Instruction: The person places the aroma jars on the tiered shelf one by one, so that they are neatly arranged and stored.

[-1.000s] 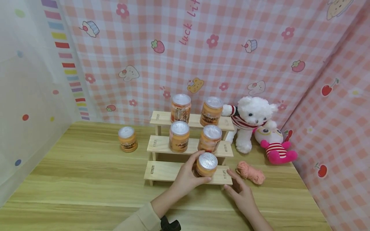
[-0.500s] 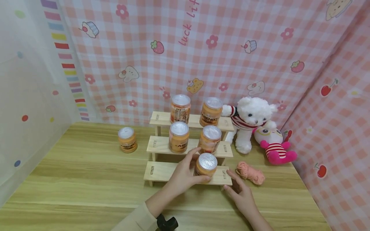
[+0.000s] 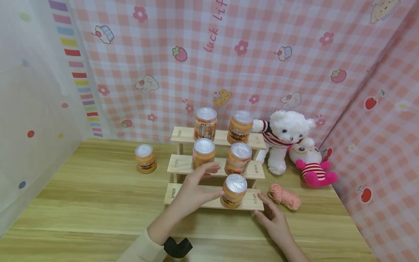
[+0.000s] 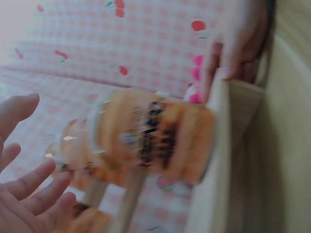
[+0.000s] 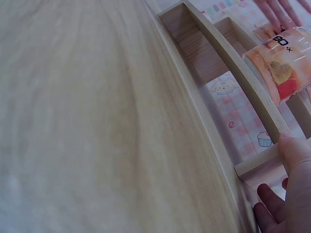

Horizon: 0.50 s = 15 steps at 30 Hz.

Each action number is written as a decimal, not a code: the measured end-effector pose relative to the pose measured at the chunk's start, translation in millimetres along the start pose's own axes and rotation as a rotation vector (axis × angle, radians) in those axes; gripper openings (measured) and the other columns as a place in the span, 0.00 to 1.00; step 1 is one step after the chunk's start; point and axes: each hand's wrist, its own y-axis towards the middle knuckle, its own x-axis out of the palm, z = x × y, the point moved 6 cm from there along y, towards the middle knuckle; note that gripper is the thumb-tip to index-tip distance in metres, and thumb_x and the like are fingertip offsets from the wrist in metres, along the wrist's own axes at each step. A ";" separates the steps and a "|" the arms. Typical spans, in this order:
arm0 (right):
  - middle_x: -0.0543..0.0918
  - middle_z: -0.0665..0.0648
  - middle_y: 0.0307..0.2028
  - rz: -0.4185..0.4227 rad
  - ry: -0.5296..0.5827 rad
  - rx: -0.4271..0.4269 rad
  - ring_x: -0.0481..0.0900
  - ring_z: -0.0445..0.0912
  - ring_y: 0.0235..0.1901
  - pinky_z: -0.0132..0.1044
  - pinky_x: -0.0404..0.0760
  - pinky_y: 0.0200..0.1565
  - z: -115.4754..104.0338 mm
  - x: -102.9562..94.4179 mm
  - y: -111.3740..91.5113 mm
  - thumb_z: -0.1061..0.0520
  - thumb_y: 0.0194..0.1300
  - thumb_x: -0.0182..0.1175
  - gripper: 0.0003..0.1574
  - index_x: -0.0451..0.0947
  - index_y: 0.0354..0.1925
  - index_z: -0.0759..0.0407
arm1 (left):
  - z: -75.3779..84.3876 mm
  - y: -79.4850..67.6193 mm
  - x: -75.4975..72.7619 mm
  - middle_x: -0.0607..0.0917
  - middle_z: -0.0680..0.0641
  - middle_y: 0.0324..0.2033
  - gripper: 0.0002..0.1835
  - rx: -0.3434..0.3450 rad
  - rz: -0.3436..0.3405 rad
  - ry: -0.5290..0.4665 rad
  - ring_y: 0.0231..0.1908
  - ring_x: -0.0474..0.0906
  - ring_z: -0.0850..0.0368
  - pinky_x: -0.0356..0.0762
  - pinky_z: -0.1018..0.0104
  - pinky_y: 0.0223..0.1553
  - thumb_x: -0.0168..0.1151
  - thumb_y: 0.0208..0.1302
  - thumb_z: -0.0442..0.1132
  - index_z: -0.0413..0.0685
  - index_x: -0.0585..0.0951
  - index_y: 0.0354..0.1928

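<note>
An orange can with a silver lid (image 3: 233, 194) stands upright on the lowest step of a three-step wooden display stand (image 3: 173, 194), toward its right end. Just left of this can is my left hand (image 3: 188, 194), fingers spread apart and holding nothing; the left wrist view shows the palm (image 4: 24, 204) away from the can (image 4: 165, 136). My right hand (image 3: 276, 220) grips the right end of the lowest step, its thumb (image 5: 294, 150) on the front edge and its other fingers around the end. Two more cans stand on the middle step (image 3: 180, 163) and two on the top step (image 3: 183, 134).
Another orange can (image 3: 146, 159) stands on the wooden table (image 3: 82, 203) left of the stand. To the right lie a peach yarn skein (image 3: 284, 197), a white teddy bear (image 3: 288, 134) and a pink striped doll (image 3: 312, 171). A checked curtain (image 3: 163, 72) hangs behind.
My left hand has let go of the can on the lowest step and moved left, fingers opening. The can stays where it was. My right hand keeps its place at the stand's end.
</note>
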 end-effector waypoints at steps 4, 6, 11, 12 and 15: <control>0.70 0.70 0.61 -0.002 0.006 -0.003 0.71 0.38 0.56 0.25 0.69 0.53 0.0 0.2 -0.3 0.73 0.57 0.64 0.33 0.70 0.61 0.70 | 12.1 -0.2 -18.8 0.79 0.49 0.54 0.37 0.071 0.044 -0.013 0.55 0.74 0.51 0.71 0.51 0.55 0.76 0.48 0.32 0.50 0.72 0.62; 0.69 0.71 0.61 -0.001 0.006 0.000 0.71 0.38 0.56 0.25 0.69 0.53 -0.2 0.1 -0.2 0.73 0.57 0.64 0.33 0.70 0.61 0.70 | 16.4 -0.7 -28.7 0.79 0.47 0.55 0.37 0.117 0.074 0.001 0.54 0.74 0.49 0.71 0.48 0.55 0.75 0.48 0.31 0.47 0.72 0.62; 0.69 0.71 0.61 0.000 0.009 0.005 0.71 0.38 0.56 0.24 0.69 0.54 -0.8 0.1 0.1 0.73 0.57 0.64 0.33 0.70 0.61 0.70 | 21.3 -1.1 -54.0 0.79 0.45 0.55 0.37 0.157 0.155 0.057 0.54 0.74 0.50 0.70 0.53 0.56 0.74 0.48 0.27 0.42 0.70 0.62; 0.69 0.71 0.61 -0.001 0.012 0.004 0.71 0.38 0.56 0.24 0.68 0.54 -0.8 0.1 0.2 0.73 0.57 0.64 0.33 0.70 0.61 0.70 | 21.1 -1.1 -59.2 0.79 0.44 0.54 0.37 0.148 0.173 0.052 0.54 0.74 0.49 0.70 0.53 0.56 0.74 0.48 0.27 0.42 0.70 0.62; 0.69 0.71 0.61 -0.007 0.017 -0.002 0.70 0.37 0.57 0.25 0.68 0.55 -1.7 0.4 0.2 0.73 0.57 0.64 0.32 0.70 0.61 0.70 | 16.9 -1.8 -74.8 0.78 0.43 0.54 0.37 0.092 0.232 0.028 0.55 0.73 0.49 0.67 0.54 0.58 0.73 0.49 0.27 0.43 0.70 0.63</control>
